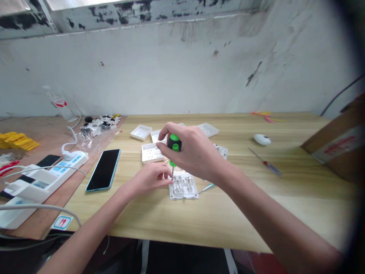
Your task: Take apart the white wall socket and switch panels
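Note:
My right hand (194, 150) is wrapped round the green and black handle of a screwdriver (175, 144), which stands upright with its shaft pointing down. The shaft meets the upper left corner of a white socket plate (184, 187) that lies flat on the table with its inner metal parts facing up. My left hand (152, 177) is beside that corner, its fingertips close together at the plate and the shaft; whether they pinch a small part is hidden. White covers (151, 153) lie just beyond my hands, partly hidden behind them.
A phone (103, 169) and a white power strip (48, 182) with cables are on the left. A bottle (64, 108) stands behind them. At the right lie a white mouse-like object (262, 139), another screwdriver (268, 164) and a cardboard box (339, 140).

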Motion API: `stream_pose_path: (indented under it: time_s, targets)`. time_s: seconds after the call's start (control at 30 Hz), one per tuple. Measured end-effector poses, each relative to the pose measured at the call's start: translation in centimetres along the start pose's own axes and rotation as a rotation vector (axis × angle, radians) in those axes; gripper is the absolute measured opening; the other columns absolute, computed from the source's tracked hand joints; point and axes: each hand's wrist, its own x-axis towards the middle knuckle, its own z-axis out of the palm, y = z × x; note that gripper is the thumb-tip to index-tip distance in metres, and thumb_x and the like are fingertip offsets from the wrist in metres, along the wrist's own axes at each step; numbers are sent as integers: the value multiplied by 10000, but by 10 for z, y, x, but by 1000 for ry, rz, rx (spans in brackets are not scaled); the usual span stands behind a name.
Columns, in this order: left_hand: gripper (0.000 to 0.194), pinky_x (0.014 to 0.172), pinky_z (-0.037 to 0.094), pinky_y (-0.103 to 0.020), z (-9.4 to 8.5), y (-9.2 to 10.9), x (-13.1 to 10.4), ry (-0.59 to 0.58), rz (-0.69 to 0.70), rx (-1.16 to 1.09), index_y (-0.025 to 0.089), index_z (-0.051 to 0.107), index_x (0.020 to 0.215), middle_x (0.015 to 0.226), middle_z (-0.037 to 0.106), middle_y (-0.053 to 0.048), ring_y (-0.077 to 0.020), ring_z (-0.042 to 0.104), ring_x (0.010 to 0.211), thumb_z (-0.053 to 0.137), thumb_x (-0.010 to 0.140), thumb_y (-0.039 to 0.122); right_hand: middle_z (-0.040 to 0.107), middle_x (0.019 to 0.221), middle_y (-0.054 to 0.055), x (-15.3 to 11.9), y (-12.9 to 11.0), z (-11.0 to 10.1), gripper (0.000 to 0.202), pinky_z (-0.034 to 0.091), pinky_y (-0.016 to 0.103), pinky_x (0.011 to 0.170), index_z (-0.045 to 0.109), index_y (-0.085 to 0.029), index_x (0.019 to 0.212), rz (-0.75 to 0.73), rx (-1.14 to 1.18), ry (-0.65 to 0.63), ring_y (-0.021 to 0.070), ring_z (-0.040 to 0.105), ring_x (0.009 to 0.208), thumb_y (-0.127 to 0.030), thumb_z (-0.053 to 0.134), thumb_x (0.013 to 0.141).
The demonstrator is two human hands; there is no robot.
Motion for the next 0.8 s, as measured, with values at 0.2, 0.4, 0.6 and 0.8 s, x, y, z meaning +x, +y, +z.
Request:
stream_pose_path:
  time_s: [0.2,0.4,0.6,0.8]
  targets:
    - [104,554,371,-219,7,0,-3,10,-22,-10,158,632,730,653,587,18,-104,508,587,621,812,222,535,622,-37,-5,6,-3,80,291,244,559,569,-189,830,9,52,44,87,426,552,-250,519,845]
    - [60,666,488,-244,-10,-3,-15,156,-160,-212,152,632,752,755,674,-20,-129,613,710,603,789,190,584,716,-7,-10,16,-21,109,386,266,586,551,-194,916,84,85,289,100,488,582,-284,507,874]
    - [100,749,529,-282,-32,-21,-27,297,-300,-350,148,604,745,806,715,-43,-162,680,789,648,769,234,583,730,3,-14,32,-30,138,431,294,620,539,-210,941,135,57,351,125,522,622,-328,501,880]
    - [170,758,541,-284,-45,-34,-27,396,-348,-478,145,596,769,840,737,-57,-171,700,814,706,752,273,586,733,7,-17,43,-24,137,391,294,606,548,-204,940,114,20,309,123,502,604,-316,507,873]
